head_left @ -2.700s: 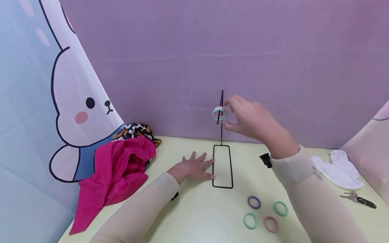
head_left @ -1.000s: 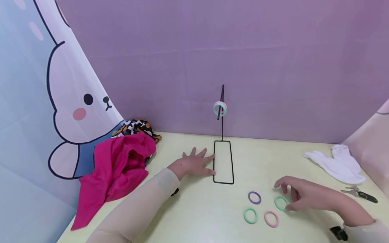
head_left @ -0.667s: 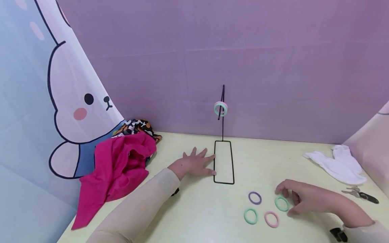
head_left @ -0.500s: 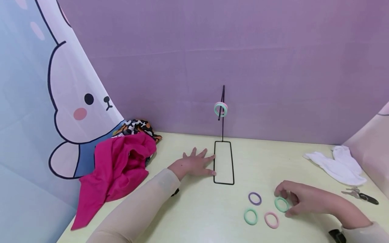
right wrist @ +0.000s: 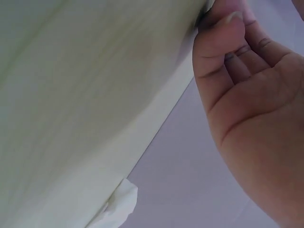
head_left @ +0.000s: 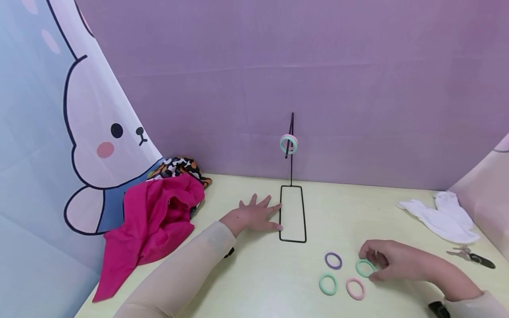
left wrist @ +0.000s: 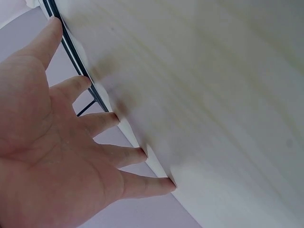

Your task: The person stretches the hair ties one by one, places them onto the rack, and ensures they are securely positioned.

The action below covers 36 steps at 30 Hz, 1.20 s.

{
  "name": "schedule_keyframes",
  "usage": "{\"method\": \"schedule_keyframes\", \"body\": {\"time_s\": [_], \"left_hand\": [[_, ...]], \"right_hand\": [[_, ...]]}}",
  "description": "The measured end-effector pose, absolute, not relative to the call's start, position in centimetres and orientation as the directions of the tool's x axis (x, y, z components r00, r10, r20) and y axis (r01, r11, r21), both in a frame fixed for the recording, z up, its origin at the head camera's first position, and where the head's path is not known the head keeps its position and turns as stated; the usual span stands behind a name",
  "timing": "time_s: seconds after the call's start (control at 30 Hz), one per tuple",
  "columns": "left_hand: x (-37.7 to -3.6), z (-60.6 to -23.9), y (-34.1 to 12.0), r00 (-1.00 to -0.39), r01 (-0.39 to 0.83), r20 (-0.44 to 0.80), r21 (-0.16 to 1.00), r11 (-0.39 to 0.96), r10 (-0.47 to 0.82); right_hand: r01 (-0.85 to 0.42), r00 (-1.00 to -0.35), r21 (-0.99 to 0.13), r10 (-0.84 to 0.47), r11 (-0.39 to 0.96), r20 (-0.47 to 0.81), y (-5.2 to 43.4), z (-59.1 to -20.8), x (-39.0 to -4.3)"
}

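Note:
My left hand [head_left: 256, 215] lies with fingers spread on the table, thumb and index finger touching the left bar of the black wire stand's base [head_left: 304, 221]. The left wrist view shows the straight fingertips [left wrist: 164, 184] on the tabletop. On the stand's arm hang a mint-green ring [head_left: 282, 149] and a pink ring [head_left: 295, 138] behind it. At the right, my right hand [head_left: 401, 263] pinches another mint-green ring [head_left: 358, 270] at the table between curled fingers and thumb. In the right wrist view the right hand [right wrist: 251, 90] hides that ring.
On the table lie a purple ring [head_left: 339, 265], a mint-green ring [head_left: 336, 289] and a pink ring [head_left: 362, 293]. White cloth [head_left: 441, 218] and keys with a black fob [head_left: 482, 260] lie far right. Magenta cloth [head_left: 155, 221] and patterned cloth [head_left: 191, 170] are heaped left.
My right hand has come down from the stand's arm, leaving the rings hanging there, to the mint-green ring on the table. That ring has shifted slightly left. My left hand stays put.

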<state>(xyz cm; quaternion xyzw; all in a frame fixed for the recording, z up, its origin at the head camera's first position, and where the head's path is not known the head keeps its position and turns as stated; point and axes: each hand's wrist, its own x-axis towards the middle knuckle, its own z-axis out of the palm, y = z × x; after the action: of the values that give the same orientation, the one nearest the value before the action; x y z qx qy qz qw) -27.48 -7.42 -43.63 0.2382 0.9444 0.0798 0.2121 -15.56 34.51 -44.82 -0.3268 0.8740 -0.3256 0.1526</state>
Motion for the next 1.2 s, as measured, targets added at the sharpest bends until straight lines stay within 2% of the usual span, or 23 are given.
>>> {"method": "schedule_keyframes", "body": {"time_s": [0.37,0.63,0.83,1.0,1.2], "left_hand": [[-27.4,-43.5,-7.4,-0.799,0.421,-0.359,0.239,0.875,0.482],[-27.2,-43.3,-7.4,-0.797,0.42,-0.362,0.246,0.874,0.484],[-27.3,-43.2,-7.4,-0.796,0.419,-0.362,0.248,0.874,0.484],[-27.2,-43.1,-7.4,-0.796,0.406,-0.367,0.267,0.874,0.481],[-27.2,-43.2,-7.3,-0.796,0.41,-0.368,0.257,0.875,0.481]], "right_hand": [[-0.543,-0.768,-0.547,-0.64,0.637,0.018,33.5,-44.7,-15.6],[-0.545,-0.772,-0.534,-0.636,0.646,0.019,32.9,-44.6,-15.8],[-0.577,-0.765,-0.528,-0.638,0.624,0.082,32.3,-43.9,-16.2],[-0.624,-0.757,-0.471,-0.632,0.623,0.167,31.2,-41.1,-16.9],[-0.685,-0.728,-0.349,-0.625,0.64,0.283,28.4,-35.6,-17.3]]}}
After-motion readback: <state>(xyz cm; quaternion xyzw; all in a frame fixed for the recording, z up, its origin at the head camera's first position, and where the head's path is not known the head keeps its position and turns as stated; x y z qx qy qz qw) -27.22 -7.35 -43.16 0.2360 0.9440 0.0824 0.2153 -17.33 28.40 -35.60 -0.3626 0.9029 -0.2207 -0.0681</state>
